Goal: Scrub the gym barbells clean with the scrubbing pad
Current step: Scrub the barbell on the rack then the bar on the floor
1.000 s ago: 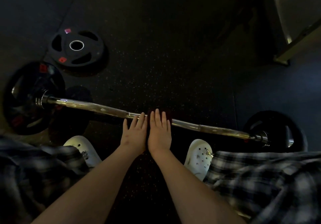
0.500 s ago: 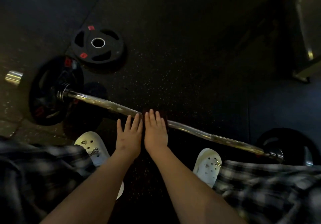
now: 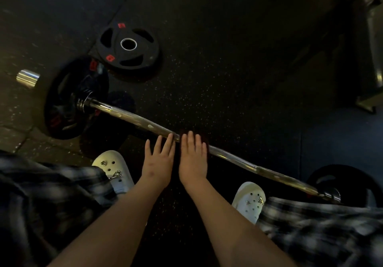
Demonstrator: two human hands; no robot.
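Note:
A chrome barbell (image 3: 136, 118) lies on the dark rubber floor, running from upper left to lower right, with black weight plates on its left end (image 3: 68, 101) and right end (image 3: 352, 186). My left hand (image 3: 158, 159) lies flat with straight fingers, its fingertips touching the bar at its middle. Beside it, my right hand (image 3: 193, 157) also lies flat with straight fingers over the bar. A dark reddish scrubbing pad (image 3: 204, 135) peeks out from under the right fingertips; most of it is hidden.
A loose black weight plate (image 3: 128, 48) lies flat on the floor beyond the bar's left end. My feet in white clogs, the left (image 3: 113, 168) and the right (image 3: 249, 200), stand either side of my arms. A metal frame (image 3: 373, 38) stands at the far right.
The view has swung left and tilted, so the bar now runs more steeply across the frame and its left sleeve end shows. Both hands stay flat on the bar's middle.

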